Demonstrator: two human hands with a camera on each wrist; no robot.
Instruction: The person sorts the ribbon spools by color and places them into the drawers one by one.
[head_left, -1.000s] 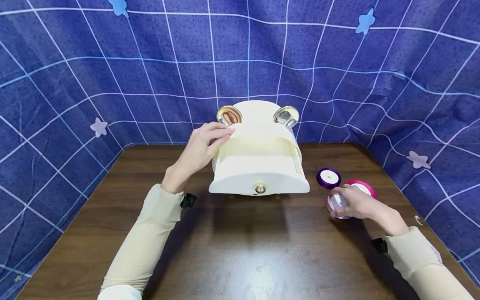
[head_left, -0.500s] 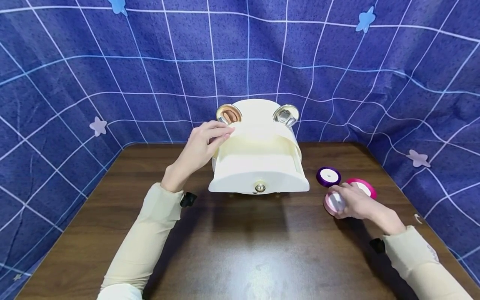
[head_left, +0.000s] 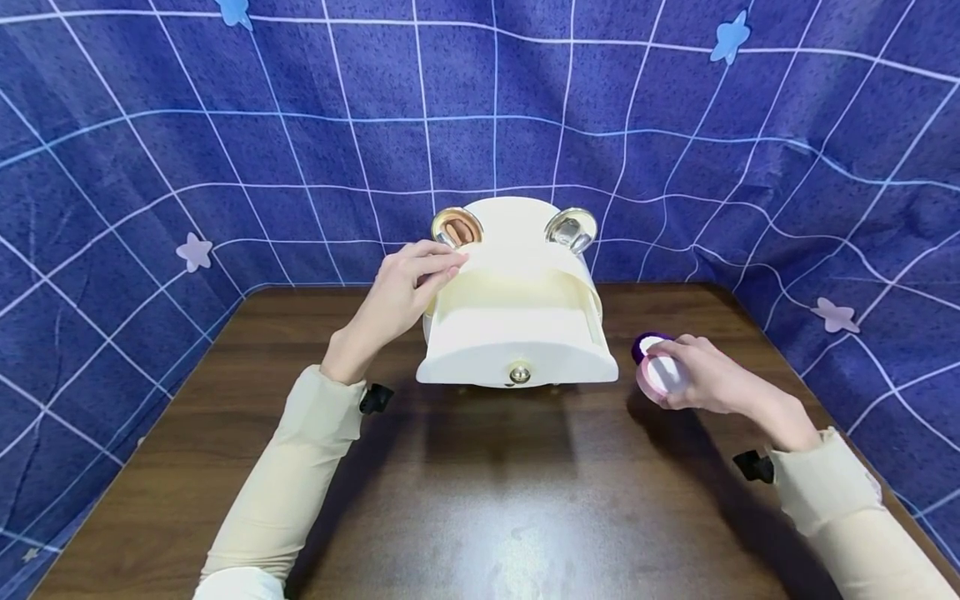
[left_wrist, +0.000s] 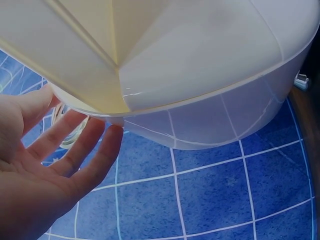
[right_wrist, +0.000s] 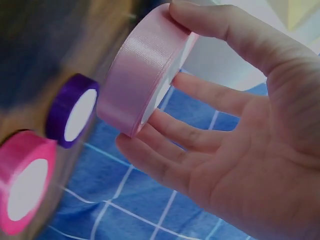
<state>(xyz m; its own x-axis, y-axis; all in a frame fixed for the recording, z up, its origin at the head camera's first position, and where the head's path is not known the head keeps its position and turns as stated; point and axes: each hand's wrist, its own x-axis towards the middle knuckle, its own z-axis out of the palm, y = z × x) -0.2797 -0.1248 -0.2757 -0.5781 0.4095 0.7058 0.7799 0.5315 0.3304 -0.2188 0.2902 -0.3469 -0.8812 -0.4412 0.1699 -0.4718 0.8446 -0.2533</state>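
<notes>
A white box (head_left: 513, 215) stands at the back of the table with its drawer (head_left: 472, 364) pulled out, a round metal knob on the front. My left hand (head_left: 401, 283) pinches the left edge of the raised white lid (left_wrist: 190, 55) between thumb and fingertips. On the right, my right hand (head_left: 716, 383) grips a roll of light pink ribbon (right_wrist: 140, 70) by its rim, lifted off the table and tilted. Under and behind it lie a purple ribbon roll (right_wrist: 70, 112) and a hot pink ribbon roll (right_wrist: 27, 192), the latter almost hidden by my hand in the head view.
Two shiny rounded metal pieces, one copper-toned (head_left: 457, 227) and one silver (head_left: 572, 228), flank the top of the box. A blue gridded cloth (head_left: 300, 150) hangs behind the brown wooden table (head_left: 420, 533) and along its sides.
My right hand has raised the light pink ribbon roll from the table and carried it slightly back and left, over the purple roll's edge. My left hand has stayed at the lid.
</notes>
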